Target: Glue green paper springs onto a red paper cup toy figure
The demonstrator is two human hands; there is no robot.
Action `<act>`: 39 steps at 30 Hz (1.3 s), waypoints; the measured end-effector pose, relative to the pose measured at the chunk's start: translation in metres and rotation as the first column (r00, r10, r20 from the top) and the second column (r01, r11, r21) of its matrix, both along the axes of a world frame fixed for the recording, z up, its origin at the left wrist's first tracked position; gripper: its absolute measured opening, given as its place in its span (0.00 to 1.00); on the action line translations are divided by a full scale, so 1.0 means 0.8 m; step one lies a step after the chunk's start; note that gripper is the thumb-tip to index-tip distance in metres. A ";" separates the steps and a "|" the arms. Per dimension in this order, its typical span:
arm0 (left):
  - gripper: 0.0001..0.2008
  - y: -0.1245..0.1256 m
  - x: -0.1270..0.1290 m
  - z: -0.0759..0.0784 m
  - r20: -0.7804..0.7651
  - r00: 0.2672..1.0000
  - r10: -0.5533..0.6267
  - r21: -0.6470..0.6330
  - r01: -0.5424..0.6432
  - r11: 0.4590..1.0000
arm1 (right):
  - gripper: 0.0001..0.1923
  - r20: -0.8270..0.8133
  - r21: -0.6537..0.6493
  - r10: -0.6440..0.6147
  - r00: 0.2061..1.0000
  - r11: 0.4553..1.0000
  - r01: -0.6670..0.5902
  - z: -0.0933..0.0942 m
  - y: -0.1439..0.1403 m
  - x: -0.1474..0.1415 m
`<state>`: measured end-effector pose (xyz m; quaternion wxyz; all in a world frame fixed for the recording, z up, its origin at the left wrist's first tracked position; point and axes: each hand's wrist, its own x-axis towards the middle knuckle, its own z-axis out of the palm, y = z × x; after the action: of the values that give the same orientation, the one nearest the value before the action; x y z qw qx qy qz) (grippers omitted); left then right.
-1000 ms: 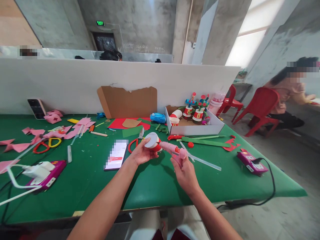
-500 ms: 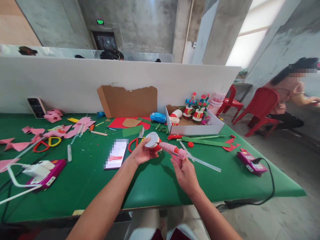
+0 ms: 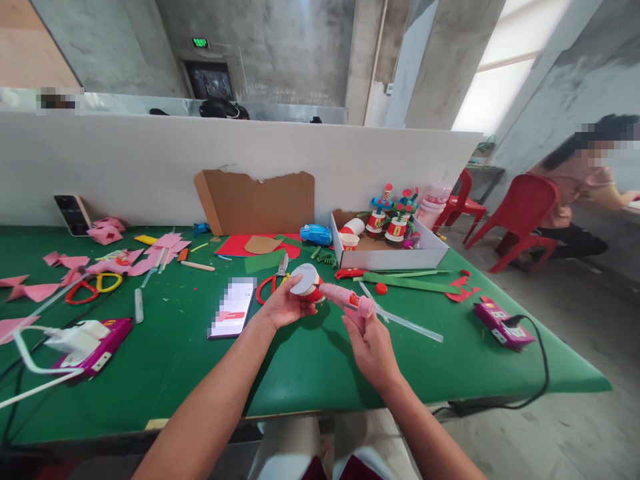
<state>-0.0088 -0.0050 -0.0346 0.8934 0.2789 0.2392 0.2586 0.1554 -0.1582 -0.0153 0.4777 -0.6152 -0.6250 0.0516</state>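
My left hand (image 3: 281, 310) holds a small paper cup (image 3: 306, 281) with a red band, its white bottom turned toward me, above the green table (image 3: 300, 363). My right hand (image 3: 369, 345) grips a pink glue gun (image 3: 347, 301) whose nozzle touches the side of the cup. A clear glue stick (image 3: 407, 325) runs out of the back of the gun to the right.
A phone (image 3: 233, 309) lies left of my hands, red-handled scissors (image 3: 271, 281) behind them. A white box (image 3: 390, 248) holds finished cup figures. Pink paper scraps (image 3: 120, 263), power strips (image 3: 503, 324) and cables lie around. A person sits at far right on a red chair (image 3: 525, 217).
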 end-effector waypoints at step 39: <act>0.21 -0.003 -0.001 0.000 -0.008 1.000 -0.013 0.056 0.013 0.998 | 0.16 -0.026 0.020 -0.026 0.999 0.999 0.026 0.008 0.003 0.004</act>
<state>-0.0093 -0.0076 -0.0344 0.8860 0.3063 0.2334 0.2583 0.1589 -0.1557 -0.0086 0.4925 -0.6178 -0.6112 0.0471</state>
